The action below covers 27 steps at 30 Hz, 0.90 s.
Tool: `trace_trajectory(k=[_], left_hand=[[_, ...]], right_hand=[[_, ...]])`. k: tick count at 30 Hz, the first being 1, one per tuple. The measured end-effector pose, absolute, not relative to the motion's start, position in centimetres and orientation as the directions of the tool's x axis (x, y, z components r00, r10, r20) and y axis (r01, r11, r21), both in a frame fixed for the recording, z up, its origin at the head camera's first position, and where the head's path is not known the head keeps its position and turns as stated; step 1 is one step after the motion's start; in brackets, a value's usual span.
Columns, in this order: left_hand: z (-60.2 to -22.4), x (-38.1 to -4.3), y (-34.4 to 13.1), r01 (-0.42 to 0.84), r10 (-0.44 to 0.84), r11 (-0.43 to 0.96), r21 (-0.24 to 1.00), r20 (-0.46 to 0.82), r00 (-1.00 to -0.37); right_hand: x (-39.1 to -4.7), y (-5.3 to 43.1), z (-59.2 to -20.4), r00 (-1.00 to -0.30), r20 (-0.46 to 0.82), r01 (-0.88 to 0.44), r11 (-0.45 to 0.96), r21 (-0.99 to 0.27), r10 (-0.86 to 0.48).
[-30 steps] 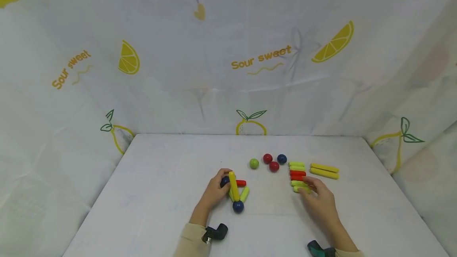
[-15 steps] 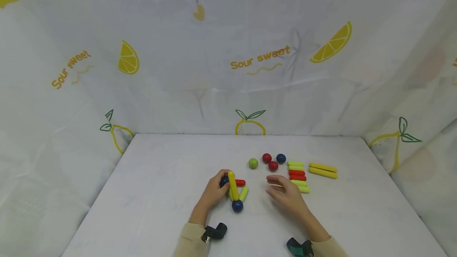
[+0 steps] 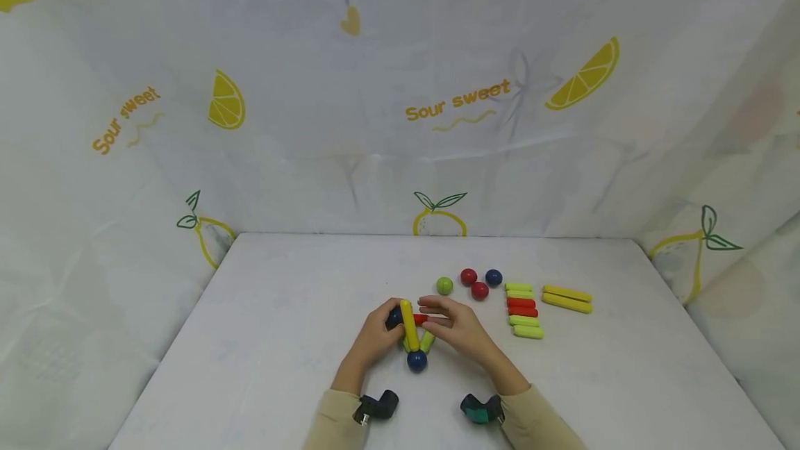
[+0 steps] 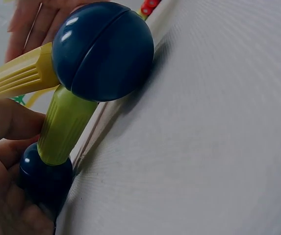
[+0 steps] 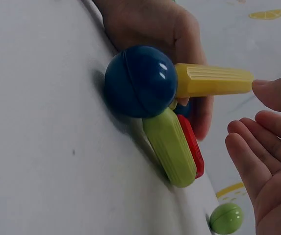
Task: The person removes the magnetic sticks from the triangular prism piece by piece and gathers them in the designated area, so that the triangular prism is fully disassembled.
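My left hand [image 3: 370,339] grips a blue ball [image 4: 44,171] at the far left corner of a small toy frame of rods and balls. Two light-green rods [image 5: 172,147] spread from the near blue ball [image 3: 417,360], which rests on the table. A yellow rod [image 5: 214,80] leans up from that same ball, its other end free. The red rod [image 3: 421,319] runs rightward from the gripped ball. My right hand [image 3: 461,328] is beside the frame, fingers extended and palm empty; its thumb tip appears right at the yellow rod's end in the right wrist view.
On the white table [image 3: 281,311], a green ball [image 3: 444,285], two red balls [image 3: 479,291] and a blue ball [image 3: 493,278] lie behind the frame. Right of them is a column of short green and red rods [image 3: 521,312], then two yellow rods [image 3: 567,298].
My right hand has left the column of short rods and travelled left to the frame, carrying nothing visible. My left hand and the frame have stayed in place.
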State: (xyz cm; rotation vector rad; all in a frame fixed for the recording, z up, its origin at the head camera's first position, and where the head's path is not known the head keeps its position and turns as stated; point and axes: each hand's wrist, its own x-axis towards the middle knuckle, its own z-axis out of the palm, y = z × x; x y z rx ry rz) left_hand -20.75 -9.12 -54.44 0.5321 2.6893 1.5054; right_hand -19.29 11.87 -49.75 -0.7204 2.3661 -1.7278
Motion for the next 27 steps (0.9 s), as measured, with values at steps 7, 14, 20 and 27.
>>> trace_trajectory(k=[7, 14, 20, 27], left_hand=[[-54.5, -21.0, -9.2, 0.325, 0.319, 0.465, 0.823, 0.187, -0.929], [-54.9, -21.0, -9.2, 0.39, 0.347, 0.502, 0.772, 0.233, -0.908], [-54.8, -20.9, -9.2, 0.419, 0.36, 0.501, 0.757, 0.258, -0.897], [-54.6, -20.9, -9.2, 0.431, 0.369, 0.506, 0.747, 0.264, -0.891]], right_hand=[[-20.3, 10.1, -49.1, -0.847, 0.176, -0.316, 0.208, -0.926, -0.502], [-19.9, 9.4, -47.0, -0.83, 0.137, -0.32, 0.261, -0.91, -0.54], [-19.3, 9.7, -45.4, -0.848, 0.124, -0.319, 0.308, -0.896, -0.515], [-20.2, 10.3, -47.7, -0.885, 0.119, -0.292, 0.34, -0.894, -0.449]])
